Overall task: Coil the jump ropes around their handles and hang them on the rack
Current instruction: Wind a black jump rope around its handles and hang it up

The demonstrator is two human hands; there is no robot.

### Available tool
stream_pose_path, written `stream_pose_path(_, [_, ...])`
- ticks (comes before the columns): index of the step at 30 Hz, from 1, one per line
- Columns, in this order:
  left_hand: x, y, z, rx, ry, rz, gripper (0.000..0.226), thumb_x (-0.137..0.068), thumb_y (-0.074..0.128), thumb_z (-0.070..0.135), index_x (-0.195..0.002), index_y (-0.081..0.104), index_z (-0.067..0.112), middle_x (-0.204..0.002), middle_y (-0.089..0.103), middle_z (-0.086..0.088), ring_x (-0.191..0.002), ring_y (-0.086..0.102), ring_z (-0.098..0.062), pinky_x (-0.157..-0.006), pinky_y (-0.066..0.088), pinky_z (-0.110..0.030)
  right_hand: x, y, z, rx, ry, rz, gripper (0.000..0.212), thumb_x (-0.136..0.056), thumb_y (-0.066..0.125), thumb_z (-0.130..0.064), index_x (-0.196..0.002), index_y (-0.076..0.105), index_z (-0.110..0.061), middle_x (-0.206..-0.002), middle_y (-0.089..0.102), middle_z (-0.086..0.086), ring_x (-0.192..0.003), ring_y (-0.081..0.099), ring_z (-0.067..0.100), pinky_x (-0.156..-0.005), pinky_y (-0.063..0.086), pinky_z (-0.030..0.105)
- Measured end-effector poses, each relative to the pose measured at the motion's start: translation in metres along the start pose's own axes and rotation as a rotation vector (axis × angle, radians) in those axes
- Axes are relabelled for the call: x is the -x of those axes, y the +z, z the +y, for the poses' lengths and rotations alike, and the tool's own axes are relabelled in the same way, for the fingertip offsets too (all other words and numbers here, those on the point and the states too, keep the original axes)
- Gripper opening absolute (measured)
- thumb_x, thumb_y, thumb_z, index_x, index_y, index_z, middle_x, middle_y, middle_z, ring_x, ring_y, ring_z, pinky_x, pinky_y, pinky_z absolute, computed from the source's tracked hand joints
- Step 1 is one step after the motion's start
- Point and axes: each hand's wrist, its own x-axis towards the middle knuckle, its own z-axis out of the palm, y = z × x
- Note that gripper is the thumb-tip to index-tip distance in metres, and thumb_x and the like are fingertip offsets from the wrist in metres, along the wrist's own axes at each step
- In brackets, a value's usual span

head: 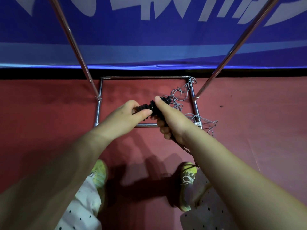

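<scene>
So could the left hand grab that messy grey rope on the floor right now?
Probably not yet. The left hand is busy gripping the black handles, which the right hand holds too. The grey rope lies in a tangle beyond the right hand, over the rack base, so that hand is in the way.

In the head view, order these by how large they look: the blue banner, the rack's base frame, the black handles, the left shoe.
1. blue banner
2. rack's base frame
3 and 4. left shoe and black handles look alike in size; hands partly hide the handles, so I leave them unranked.
</scene>
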Motion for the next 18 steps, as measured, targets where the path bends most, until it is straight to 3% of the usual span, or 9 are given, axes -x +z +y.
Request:
stream_pose_path(2, [-0.001,0.0,-0.002,0.024,0.0,0.002,0.028,-0.086,0.059,0.051,-0.088,0.052,0.024,-0.071,0.047,0.012,-0.063,0.045,-0.005,-0.059,0.033,-0.03,0.0,0.001,-0.001,-0.003,-0.036,0.023,0.047,-0.092,0.044,-0.06,-0.078,0.054,-0.016,-0.057,0.027,-0.004,-0.046,0.021,0.01,-0.046,0.015,0.024])
stream_pose_path(5, [-0.001,-0.002,-0.002,0.236,-0.009,-0.122,0.05,-0.066,0.07,0.061,-0.091,0.055,0.02,-0.071,0.058,0.009,-0.057,0.051,-0.004,-0.059,0.04,-0.026,-0.001,0.0,-0.002,0.066,-0.176,0.059,0.041,-0.093,0.047,-0.045,-0.059,0.049,-0.023,-0.047,0.029,-0.013,-0.04,0.025,0.007,-0.047,0.019,0.026])
stream_pose_path(8, [0.005,-0.004,-0.002,0.46,-0.103,-0.422,0.06,-0.067,0.068,0.066,-0.092,0.059,0.012,-0.074,0.07,-0.007,-0.057,0.062,-0.01,-0.07,0.045,-0.034,0.002,-0.001,-0.004,0.122,-0.389,0.013,0.043,-0.087,0.045,-0.035,-0.045,0.049,-0.028,-0.042,0.033,-0.017,-0.038,0.031,0.001,-0.05,0.023,0.022])
stream_pose_path(11, [0.007,-0.007,-0.004,0.716,-0.19,-0.715,0.076,-0.062,0.058,0.076,-0.092,0.068,0.006,-0.079,0.072,-0.016,-0.063,0.067,-0.021,-0.076,0.049,-0.04,0.006,-0.003,-0.003,0.048,-0.55,-0.124,0.021,-0.076,0.048,-0.032,-0.057,0.049,-0.023,-0.052,0.041,-0.008,-0.045,0.036,0.005,-0.046,0.028,0.016])
stream_pose_path(14, [0.01,-0.008,0.002,1.027,-0.245,-0.799,0.095,-0.064,0.031,0.086,-0.085,0.075,0.004,-0.064,0.065,-0.013,-0.05,0.061,-0.022,-0.053,0.055,-0.035,0.005,-0.003,-0.001,-0.097,-0.581,-0.202,0.027,-0.066,0.048,-0.044,-0.064,0.043,-0.018,-0.051,0.042,-0.004,-0.043,0.036,0.01,-0.042,0.025,0.019])
stream_pose_path(16, [0.014,-0.006,0.009,1.035,-0.246,-0.832,0.092,-0.068,0.019,0.081,-0.078,0.072,0.006,-0.045,0.047,-0.003,-0.034,0.044,-0.014,-0.042,0.045,-0.024,0.004,-0.002,0.001,-0.102,-0.59,-0.216,0.03,-0.066,0.047,-0.046,-0.062,0.044,-0.017,-0.044,0.044,-0.006,-0.039,0.038,0.01,-0.043,0.026,0.021])
stream_pose_path(18, [0.015,-0.005,0.014,0.966,-0.242,-0.826,0.089,-0.069,0.017,0.08,-0.073,0.067,0.006,-0.04,0.035,0.001,-0.031,0.032,-0.011,-0.041,0.036,-0.019,0.004,-0.002,0.0,-0.024,-0.585,-0.201,0.034,-0.072,0.046,-0.047,-0.062,0.048,-0.015,-0.043,0.046,0.0,-0.042,0.041,0.015,-0.047,0.028,0.025])
